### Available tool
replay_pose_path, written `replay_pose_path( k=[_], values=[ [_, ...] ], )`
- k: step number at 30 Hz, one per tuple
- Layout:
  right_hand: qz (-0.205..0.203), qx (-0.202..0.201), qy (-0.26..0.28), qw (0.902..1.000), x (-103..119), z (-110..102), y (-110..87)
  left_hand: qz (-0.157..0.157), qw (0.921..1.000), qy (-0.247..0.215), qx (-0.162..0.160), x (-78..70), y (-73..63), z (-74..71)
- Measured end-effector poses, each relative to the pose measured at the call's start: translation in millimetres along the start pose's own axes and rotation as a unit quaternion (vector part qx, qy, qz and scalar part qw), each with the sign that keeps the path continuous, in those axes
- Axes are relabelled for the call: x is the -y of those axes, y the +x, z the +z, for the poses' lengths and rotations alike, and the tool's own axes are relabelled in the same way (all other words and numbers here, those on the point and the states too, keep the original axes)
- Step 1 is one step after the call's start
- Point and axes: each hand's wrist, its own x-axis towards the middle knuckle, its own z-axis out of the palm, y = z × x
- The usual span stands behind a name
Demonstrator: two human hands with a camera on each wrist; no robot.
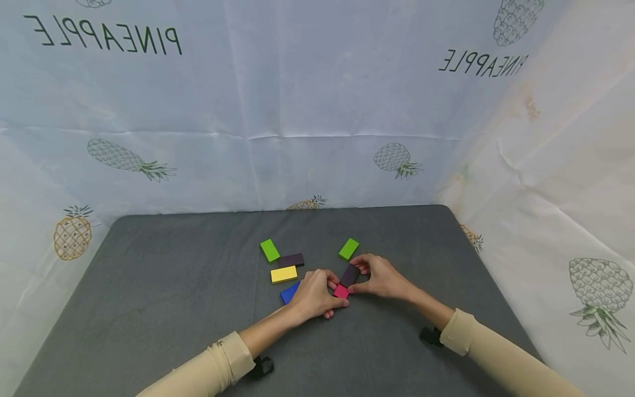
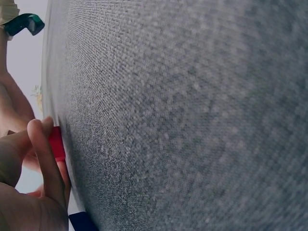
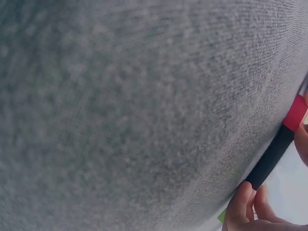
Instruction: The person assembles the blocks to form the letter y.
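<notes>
In the head view, my left hand pinches a pink block between thumb and fingers. My right hand grips a dark purple block, with the thumb at its near end and the fingertips at its far end. The two blocks meet end to end, lying in a slanted line on the table. The right wrist view also has the dark block joined to the pink one. Partly covered by my left hand is a blue block.
A green block lies just beyond the dark one. Left of my hands are a yellow block, a second dark block and another green block. The grey table ends at a pineapple-print cloth behind.
</notes>
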Motion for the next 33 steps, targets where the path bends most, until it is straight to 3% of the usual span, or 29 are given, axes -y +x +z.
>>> replay_pose_path(
  k=[33],
  values=[
    [-0.009, 0.000, -0.014, 0.9999, 0.8, 0.8, -1.7, 0.001, 1.0000, 0.004, 0.002, -0.9, 2.4, -0.4]
  ],
)
